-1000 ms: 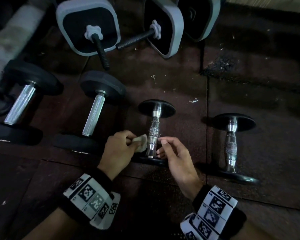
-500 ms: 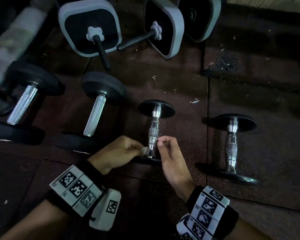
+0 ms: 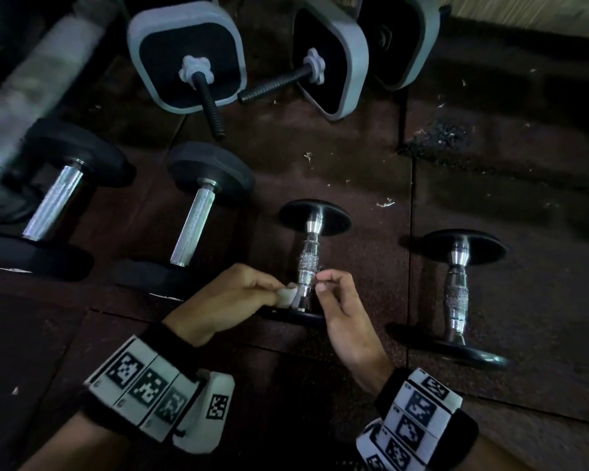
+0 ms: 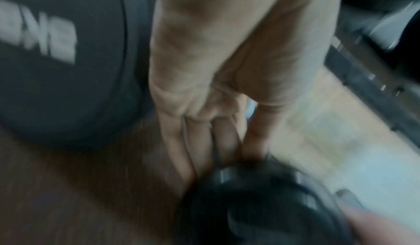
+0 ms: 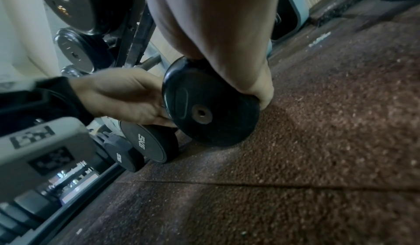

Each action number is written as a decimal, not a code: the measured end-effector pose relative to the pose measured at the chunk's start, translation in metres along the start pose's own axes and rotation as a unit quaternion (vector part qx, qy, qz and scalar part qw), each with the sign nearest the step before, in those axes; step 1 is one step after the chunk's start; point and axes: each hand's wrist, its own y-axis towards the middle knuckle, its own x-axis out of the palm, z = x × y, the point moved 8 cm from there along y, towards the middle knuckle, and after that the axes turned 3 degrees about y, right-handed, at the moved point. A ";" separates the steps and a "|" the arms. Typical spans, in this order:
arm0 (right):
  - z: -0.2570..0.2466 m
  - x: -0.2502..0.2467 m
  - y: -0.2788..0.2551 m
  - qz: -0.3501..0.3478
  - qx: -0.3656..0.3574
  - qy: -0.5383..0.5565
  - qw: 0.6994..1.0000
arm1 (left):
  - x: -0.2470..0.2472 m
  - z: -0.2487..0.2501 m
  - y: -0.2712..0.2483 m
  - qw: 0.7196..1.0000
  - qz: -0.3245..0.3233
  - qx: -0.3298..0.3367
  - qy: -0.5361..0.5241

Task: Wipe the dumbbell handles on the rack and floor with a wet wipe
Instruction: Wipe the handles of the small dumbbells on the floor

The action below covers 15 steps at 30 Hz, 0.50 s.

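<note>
A small chrome-handled dumbbell [image 3: 308,263] lies on the rubber floor, with its near black plate [image 5: 209,108] facing the right wrist view. My left hand [image 3: 252,294] pinches a white wet wipe [image 3: 288,297] against the lower left side of the handle. On the handle's right side my right hand [image 3: 334,297] has thumb and index finger pinched together, seemingly on the wipe's other end. Where the wipe passes behind the handle is hidden. The left wrist view is blurred and shows only my left hand's fingers [image 4: 204,137] above the dark plate [image 4: 261,204].
A matching chrome dumbbell [image 3: 456,287] lies to the right. Two larger black dumbbells [image 3: 194,226] [image 3: 53,205] lie to the left, and grey square adjustable dumbbells [image 3: 187,52] at the back. A rack with weight plates [image 5: 75,2] stands on the left.
My left hand has slid the wipe down the handle toward the near plate. My right hand's fingers, spread a second ago, have closed into a pinch beside the handle.
</note>
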 end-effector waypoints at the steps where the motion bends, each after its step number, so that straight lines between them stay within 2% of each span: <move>1: 0.001 0.001 -0.001 -0.002 0.000 -0.003 1.000 | -0.002 0.002 -0.004 1.000 0.003 0.010 -0.003; 3: 0.000 0.003 -0.003 -0.006 -0.015 0.004 1.000 | -0.005 0.005 -0.008 0.999 0.032 0.039 0.011; 5: -0.009 0.006 -0.006 -0.041 -0.039 0.033 0.998 | -0.007 0.011 -0.012 0.994 0.077 0.078 0.010; 7: -0.020 0.007 -0.005 -0.090 -0.044 0.042 0.994 | -0.009 0.017 -0.013 0.988 0.113 0.106 -0.025; 9: -0.027 0.001 0.001 -0.107 -0.047 0.011 0.993 | -0.012 0.019 -0.013 0.981 0.143 0.119 -0.054; 12: -0.031 -0.016 0.014 -0.050 -0.069 -0.036 0.996 | -0.013 0.015 -0.011 0.967 0.199 0.124 -0.096; 15: -0.023 -0.044 0.035 0.058 -0.042 0.040 0.997 | -0.008 0.007 -0.008 0.951 0.274 0.115 -0.080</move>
